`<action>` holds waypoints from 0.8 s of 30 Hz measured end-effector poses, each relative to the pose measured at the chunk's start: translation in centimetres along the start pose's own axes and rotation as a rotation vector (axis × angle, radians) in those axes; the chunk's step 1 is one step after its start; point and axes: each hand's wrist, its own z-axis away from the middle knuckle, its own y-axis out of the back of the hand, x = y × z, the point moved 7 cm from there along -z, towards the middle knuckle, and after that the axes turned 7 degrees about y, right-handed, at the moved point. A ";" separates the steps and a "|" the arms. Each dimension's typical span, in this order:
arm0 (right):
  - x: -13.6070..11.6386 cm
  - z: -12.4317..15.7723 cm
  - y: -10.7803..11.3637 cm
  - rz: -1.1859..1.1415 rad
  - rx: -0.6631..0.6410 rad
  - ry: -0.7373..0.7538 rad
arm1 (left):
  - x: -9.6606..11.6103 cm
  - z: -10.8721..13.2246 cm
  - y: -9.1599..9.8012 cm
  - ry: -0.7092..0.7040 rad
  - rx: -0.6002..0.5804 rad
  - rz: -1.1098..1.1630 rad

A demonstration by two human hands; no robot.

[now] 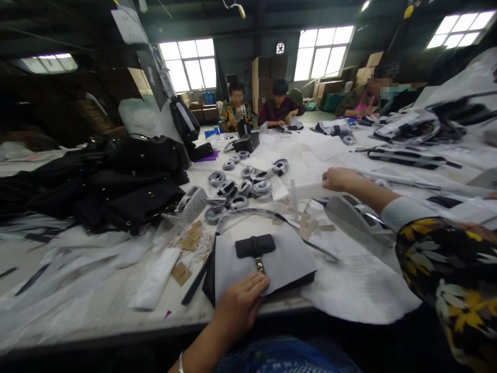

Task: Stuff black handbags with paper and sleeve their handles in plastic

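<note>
A black handbag lies at the table's front edge, its front covered by a white sheet. A dark strap tab and a gold clasp show on top of that sheet. My left hand grips the bag's lower front, fingers together just under the clasp. A wrapped handle arches behind the bag. Stretched out to the right, my right hand has its fingers curled closed beside white sheets; whatever they hold is hidden.
Several coiled, wrapped straps lie mid-table. Black bags are heaped at left, near brown tags. White wrapping hangs over the front edge. Wrapped straps lie at right. Co-workers sit across the table.
</note>
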 end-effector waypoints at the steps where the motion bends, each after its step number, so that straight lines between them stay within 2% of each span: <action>1: 0.3 0.6 1.3 0.019 0.045 -0.006 | 0.0 0.0 0.0 0.006 -0.001 0.011; 4: -1.2 3.3 4.6 0.045 0.195 0.060 | -0.1 0.0 0.0 0.014 0.003 0.042; 7: -6.2 7.2 6.0 0.029 0.308 0.208 | 0.0 0.1 0.0 0.020 0.006 0.066; 10: -13.7 12.0 4.2 -0.027 0.330 0.471 | -0.2 0.3 -0.2 0.030 0.004 0.070; 12: -19.3 16.0 2.4 -0.118 0.390 0.823 | -0.5 0.6 -0.4 0.049 0.021 0.048; 14: -22.9 18.8 -0.3 -0.146 0.368 0.974 | -0.7 1.0 -0.4 0.056 0.073 -0.009; 17: -25.4 20.3 -4.2 -0.102 0.278 0.931 | -0.8 1.2 -0.4 0.068 0.093 -0.067; 19: -26.0 20.2 -5.9 -0.060 0.228 0.845 | -0.7 1.0 -0.6 0.088 0.032 -0.046; 22: -26.2 19.9 -7.2 -0.007 0.202 0.737 | -0.6 0.6 -0.5 0.115 -0.037 0.007; 24: -26.4 19.9 -7.6 0.014 0.197 0.717 | -0.4 0.4 -0.4 0.122 -0.052 0.022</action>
